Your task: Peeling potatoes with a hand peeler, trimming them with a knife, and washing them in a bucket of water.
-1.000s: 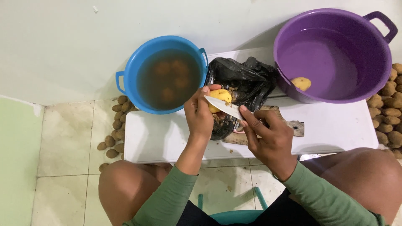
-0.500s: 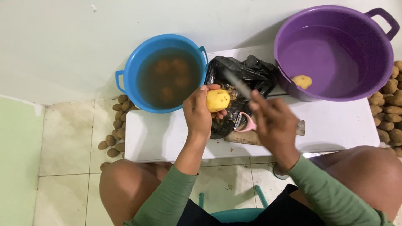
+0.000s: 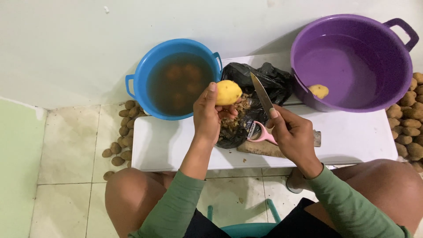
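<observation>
My left hand [image 3: 208, 115] pinched the peeled potato [image 3: 227, 92] at its fingertips, over the black bag [image 3: 269, 83], at 9 o'clock of the blade. My right hand [image 3: 294, 134] was wrapped tight on the knife [image 3: 261, 94], tip toward 11 o'clock; handle hidden in my fist. Pink peeler [image 3: 262, 132] lay on the cutting board [image 3: 260, 148], board mostly covered by my hand. Blue tub [image 3: 141, 70] at 10 o'clock: murky water, potatoes inside only dim shapes. Purple tub [image 3: 396, 88] at 2 o'clock overhung the white table [image 3: 167, 145]; its rim held one peeled potato [image 3: 319, 91]. Bare tabletop at 8 o'clock and 4 o'clock. Floor potatoes [image 3: 120, 142] partly cut off by the table edge.
</observation>
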